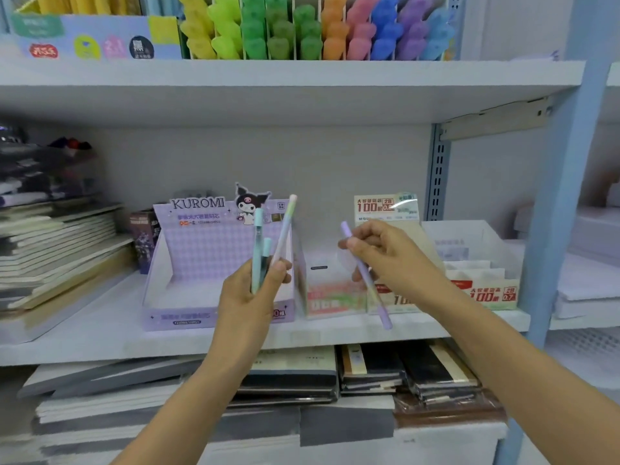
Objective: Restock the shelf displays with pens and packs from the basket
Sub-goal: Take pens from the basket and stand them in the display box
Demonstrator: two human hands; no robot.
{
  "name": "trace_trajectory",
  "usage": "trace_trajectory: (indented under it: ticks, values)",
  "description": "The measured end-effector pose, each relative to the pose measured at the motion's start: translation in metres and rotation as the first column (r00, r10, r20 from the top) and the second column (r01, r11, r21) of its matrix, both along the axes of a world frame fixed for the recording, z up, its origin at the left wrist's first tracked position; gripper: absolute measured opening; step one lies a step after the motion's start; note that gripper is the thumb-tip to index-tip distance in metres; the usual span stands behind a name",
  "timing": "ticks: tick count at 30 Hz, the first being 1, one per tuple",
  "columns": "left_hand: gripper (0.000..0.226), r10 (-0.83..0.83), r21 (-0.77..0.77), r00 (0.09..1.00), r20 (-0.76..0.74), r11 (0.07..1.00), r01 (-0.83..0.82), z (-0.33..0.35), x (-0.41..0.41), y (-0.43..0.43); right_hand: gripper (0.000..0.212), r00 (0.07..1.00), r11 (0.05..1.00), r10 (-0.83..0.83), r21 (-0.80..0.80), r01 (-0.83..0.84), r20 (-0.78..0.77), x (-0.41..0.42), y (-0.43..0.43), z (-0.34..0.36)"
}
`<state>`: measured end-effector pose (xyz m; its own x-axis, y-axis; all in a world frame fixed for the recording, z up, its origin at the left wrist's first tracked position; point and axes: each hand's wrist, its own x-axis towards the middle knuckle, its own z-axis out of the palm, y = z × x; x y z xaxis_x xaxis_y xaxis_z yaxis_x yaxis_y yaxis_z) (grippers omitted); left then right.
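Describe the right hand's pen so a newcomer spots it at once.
On the middle shelf stands a purple Kuromi display box. Right of it, the right hand pinches one pen. It is lilac and slanted, unlike the upright teal pens in the left hand.

A stack of soft-cover notebooks (60, 250) is laid flat at the left end of the middle shelf board (84, 333), with darker items piled above it, too blurred to be identified. A grey back panel (268, 156) is fitted behind this board. A slotted metal upright (436, 172) is mounted at the right, and a beige bracket (496, 120) is fixed under the upper board beside it. A light blue post (563, 196) is set further right. Dark-covered wrapped notebooks (436, 374) and grey and white pads (100, 397) are stacked on the level below.
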<state>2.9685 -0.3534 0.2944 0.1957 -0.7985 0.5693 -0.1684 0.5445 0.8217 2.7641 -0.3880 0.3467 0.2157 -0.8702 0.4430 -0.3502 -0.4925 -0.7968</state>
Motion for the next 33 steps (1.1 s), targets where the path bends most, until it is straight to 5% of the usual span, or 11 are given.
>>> trace_trajectory:
  ticks: [3, 9, 16, 20, 25, 33]
  values:
    - [0.026, 0.021, 0.025, 0.999, 0.049, 0.999, -0.022, 0.002, 0.001, -0.008, 0.011, 0.989, 0.997, -0.044, 0.06, 0.052, -0.138, 0.01, -0.005, -0.004]
    - [0.023, 0.019, 0.045, 0.999, 0.037, 0.999, -0.021, 0.018, 0.002, -0.015, 0.015, 0.998, 0.984, 0.059, 0.167, -0.065, 0.039, 0.02, 0.006, -0.001]
    - [0.026, -0.049, 0.055, 0.998, -0.033, 0.997, 0.05, 0.037, 0.006, -0.019, 0.017, 0.93, 0.995, 0.019, -0.101, 0.02, 0.367, 0.003, -0.027, 0.066]
    - [0.022, -0.055, 0.107, 0.99, -0.129, 0.992, 0.069, 0.039, 0.007, -0.025, 0.008, 0.97, 0.988, 0.001, -0.149, 0.037, 0.243, 0.028, -0.052, 0.061]
    - [0.021, -0.069, 0.146, 0.988, -0.141, 0.985, 0.089, 0.039, 0.012, -0.031, 0.007, 0.983, 0.964, -0.164, -0.227, 0.141, -0.086, 0.046, -0.079, 0.041]
    - [0.021, -0.115, 0.103, 0.983, -0.14, 0.986, 0.13, 0.043, 0.016, -0.037, 0.012, 0.953, 0.966, -0.146, -0.246, 0.079, -0.266, 0.049, -0.091, 0.041]
